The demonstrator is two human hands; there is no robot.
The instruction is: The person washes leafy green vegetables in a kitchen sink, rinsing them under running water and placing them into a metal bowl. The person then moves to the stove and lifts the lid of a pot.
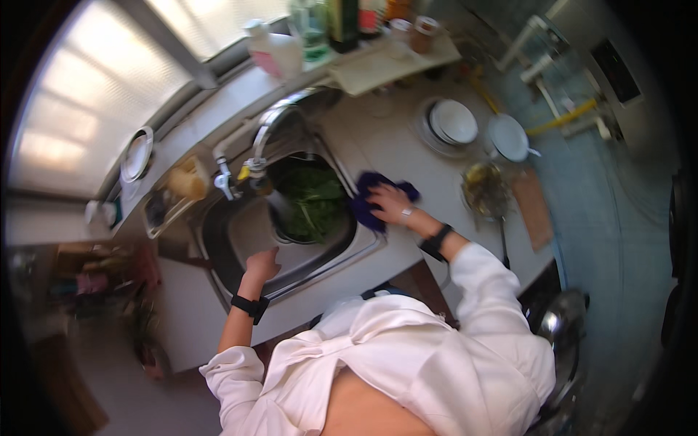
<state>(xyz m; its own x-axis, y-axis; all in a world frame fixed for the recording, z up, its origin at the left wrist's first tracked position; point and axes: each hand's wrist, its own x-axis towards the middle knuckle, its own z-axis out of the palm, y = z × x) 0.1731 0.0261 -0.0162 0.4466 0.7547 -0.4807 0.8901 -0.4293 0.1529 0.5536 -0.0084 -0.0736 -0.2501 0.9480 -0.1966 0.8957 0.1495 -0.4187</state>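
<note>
My right hand lies on a bunched dark purple cloth on the counter, just right of the sink; whether its fingers grip the cloth is unclear. My left hand is over the near left part of the metal sink, touching no leaves, its fingers partly hidden. Green leafy vegetables fill a round container in the sink. Above the container's left side is the chrome faucet, with what looks like running water below its spout.
Stacked white bowls, a lidded white dish, a strainer or pan and a brown board occupy the right counter. Bottles, including a white one, and jars line the ledge behind. A sponge sits in a holder at left.
</note>
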